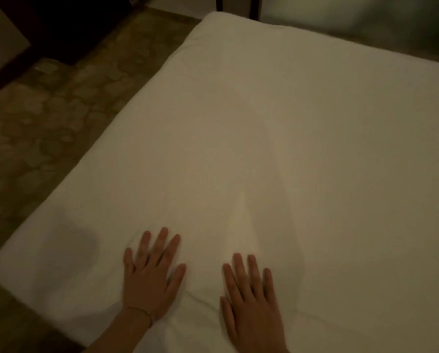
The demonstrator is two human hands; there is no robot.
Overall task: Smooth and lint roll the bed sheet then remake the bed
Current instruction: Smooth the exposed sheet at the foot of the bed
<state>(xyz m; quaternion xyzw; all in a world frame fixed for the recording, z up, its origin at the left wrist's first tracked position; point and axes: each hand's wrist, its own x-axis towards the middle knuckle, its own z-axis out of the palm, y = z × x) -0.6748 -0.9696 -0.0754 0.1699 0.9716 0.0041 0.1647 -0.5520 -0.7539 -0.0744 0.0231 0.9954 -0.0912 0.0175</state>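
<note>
Two bare forearms, no sleeves; a thin beaded bracelet [140,311] around the left hand's [151,273] wrist.

Nothing here can be read: no text, label, brand, number or sign shows anywhere in this dim, blurred view.
</note>
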